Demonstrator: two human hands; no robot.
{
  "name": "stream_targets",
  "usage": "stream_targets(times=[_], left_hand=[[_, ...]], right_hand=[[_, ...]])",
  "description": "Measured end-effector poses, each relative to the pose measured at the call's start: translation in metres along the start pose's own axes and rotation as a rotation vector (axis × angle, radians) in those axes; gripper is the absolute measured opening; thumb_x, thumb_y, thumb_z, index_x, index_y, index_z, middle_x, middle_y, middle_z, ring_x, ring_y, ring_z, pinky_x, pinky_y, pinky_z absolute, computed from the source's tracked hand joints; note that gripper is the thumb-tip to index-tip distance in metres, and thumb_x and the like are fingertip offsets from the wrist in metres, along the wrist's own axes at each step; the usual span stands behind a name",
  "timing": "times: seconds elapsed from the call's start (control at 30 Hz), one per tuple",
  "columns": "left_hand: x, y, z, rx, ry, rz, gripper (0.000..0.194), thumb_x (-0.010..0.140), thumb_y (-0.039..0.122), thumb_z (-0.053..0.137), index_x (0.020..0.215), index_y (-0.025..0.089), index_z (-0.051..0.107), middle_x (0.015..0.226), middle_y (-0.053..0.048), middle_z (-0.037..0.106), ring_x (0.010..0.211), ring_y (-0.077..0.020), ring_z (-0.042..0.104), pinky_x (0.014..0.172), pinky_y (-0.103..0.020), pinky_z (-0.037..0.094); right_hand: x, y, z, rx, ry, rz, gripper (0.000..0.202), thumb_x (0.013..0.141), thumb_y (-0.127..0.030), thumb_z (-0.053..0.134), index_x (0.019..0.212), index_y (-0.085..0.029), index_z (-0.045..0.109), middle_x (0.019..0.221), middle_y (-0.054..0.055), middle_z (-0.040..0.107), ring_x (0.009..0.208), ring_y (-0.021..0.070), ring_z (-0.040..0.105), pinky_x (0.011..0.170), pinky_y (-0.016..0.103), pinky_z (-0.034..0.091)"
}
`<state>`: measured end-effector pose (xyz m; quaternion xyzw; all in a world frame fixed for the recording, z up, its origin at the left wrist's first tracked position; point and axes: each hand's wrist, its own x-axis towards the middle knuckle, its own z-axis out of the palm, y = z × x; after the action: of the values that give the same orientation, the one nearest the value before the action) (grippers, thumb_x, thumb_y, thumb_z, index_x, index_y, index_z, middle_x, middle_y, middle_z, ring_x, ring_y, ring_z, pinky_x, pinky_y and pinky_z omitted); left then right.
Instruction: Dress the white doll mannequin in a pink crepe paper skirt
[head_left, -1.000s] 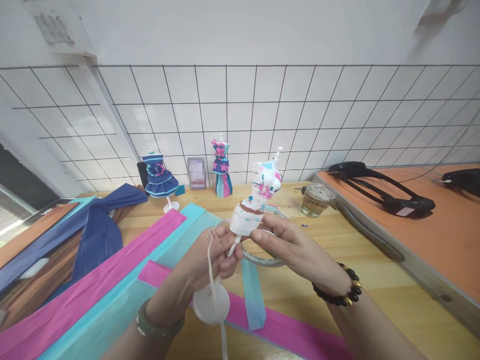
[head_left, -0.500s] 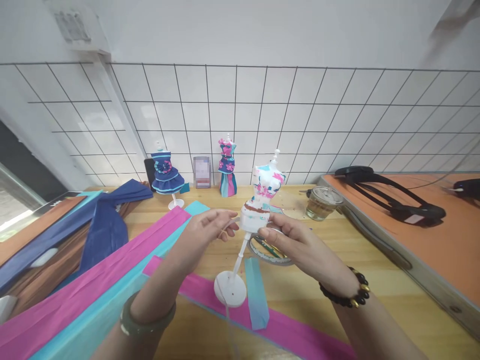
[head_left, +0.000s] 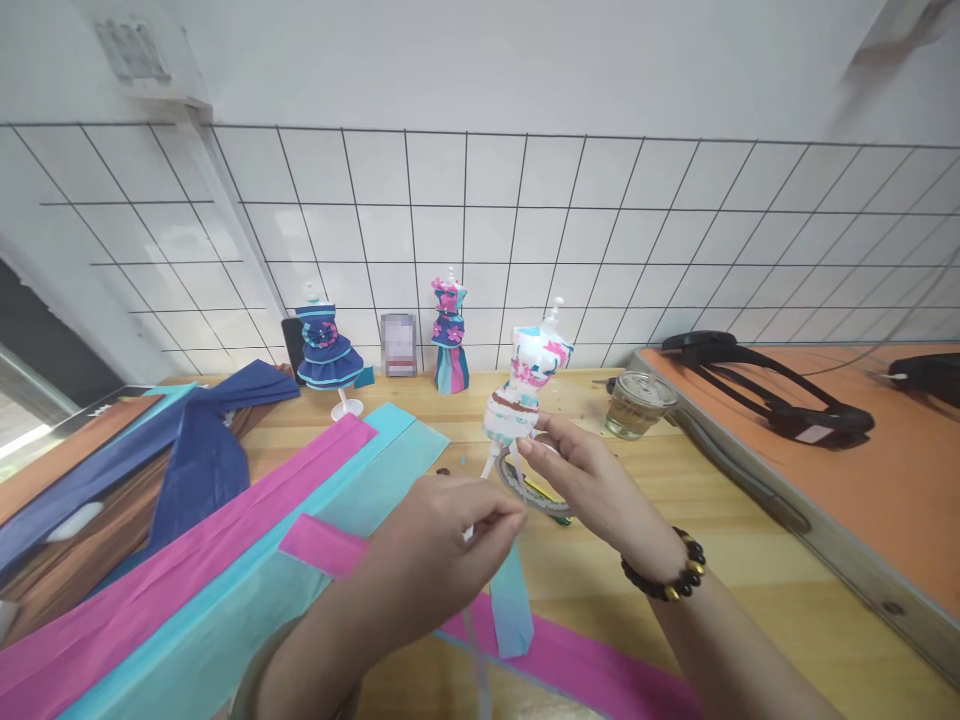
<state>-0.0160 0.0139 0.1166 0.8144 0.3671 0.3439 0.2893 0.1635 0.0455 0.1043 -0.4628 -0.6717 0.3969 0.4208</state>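
Observation:
A small white dress-form mannequin [head_left: 513, 420] with pink and blue patches on its chest leans on its stand in the middle. The thumb and fingers of my right hand [head_left: 596, 475] grip its hip from the right. In front of the stand, my left hand [head_left: 442, 540] is closed in a pinch on a thin translucent strip [head_left: 519, 470]. The strip runs up to the underside of the hip, and its tail hangs below my wrist. My left forearm hides the stand's round base. Under my hands lie a light-blue paper piece [head_left: 511, 605] and a magenta paper strip [head_left: 585, 665].
Two dressed mannequins, one in navy [head_left: 328, 345] and one in pink and blue [head_left: 450, 340], stand at the wall. A phone-like panel [head_left: 399, 345] is between them. Layered coloured paper [head_left: 225, 540] covers the left. A tape roll [head_left: 536, 495] and lidded glass jar [head_left: 637, 405] sit right.
My left hand has moved from beside the mannequin's hip down and toward me, drawing the translucent strip with it. The hip has turned slightly; my right hand still holds it.

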Motion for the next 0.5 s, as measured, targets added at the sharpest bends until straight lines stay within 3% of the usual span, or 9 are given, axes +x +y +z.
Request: stream_targets(times=[0.1,0.2,0.27,0.4,0.5], left_hand=[[0.001,-0.007,0.001,-0.005,-0.021,-0.026,0.023,0.082,0.031,0.053,0.067,0.021,0.067,0.053,0.001,0.057,0.051,-0.0124,0.047,0.055,-0.026,0.035],[0.007,-0.018,-0.003,-0.100,0.223,-0.229,0.033,0.084,0.038,0.047,0.060,0.019,0.058,0.053,0.002,0.050,0.052,-0.0116,0.045,0.052,-0.025,0.033],[0.012,-0.024,-0.004,-0.225,0.335,-0.325,0.023,0.081,0.040,0.053,0.073,0.019,0.057,0.065,0.001,0.054,0.062,-0.0125,0.049,0.058,-0.024,0.038],[0.019,-0.025,-0.001,-0.519,0.260,-0.384,0.038,0.075,0.038,0.062,0.105,0.018,0.048,0.080,-0.002,0.060,0.078,-0.0162,0.056,0.073,-0.029,0.044],[0.020,-0.023,0.002,-0.619,0.217,-0.383,0.037,0.077,0.034,0.060,0.107,0.018,0.046,0.078,-0.001,0.060,0.079,-0.0156,0.057,0.076,-0.030,0.044]], right_hand=[[0.001,-0.002,-0.002,0.090,-0.022,-0.018,0.030,0.088,-0.038,0.048,0.109,-0.018,0.057,0.079,0.001,0.059,0.070,0.0133,0.053,0.063,0.024,0.043],[0.001,-0.003,-0.003,0.160,-0.058,0.002,0.034,0.088,-0.041,0.047,0.111,-0.018,0.055,0.068,-0.002,0.055,0.054,0.0097,0.046,0.050,0.021,0.038],[0.000,-0.004,-0.001,0.197,-0.085,-0.014,0.035,0.087,-0.041,0.048,0.113,-0.019,0.055,0.076,0.001,0.060,0.060,0.0111,0.051,0.055,0.023,0.042],[-0.002,-0.006,0.008,0.229,-0.119,-0.079,0.033,0.087,-0.039,0.049,0.116,-0.023,0.055,0.103,0.006,0.061,0.090,0.0180,0.056,0.084,0.032,0.044],[-0.004,-0.006,0.013,0.181,-0.105,-0.076,0.032,0.087,-0.038,0.048,0.115,-0.023,0.055,0.096,0.005,0.062,0.087,0.0185,0.057,0.082,0.033,0.045]])
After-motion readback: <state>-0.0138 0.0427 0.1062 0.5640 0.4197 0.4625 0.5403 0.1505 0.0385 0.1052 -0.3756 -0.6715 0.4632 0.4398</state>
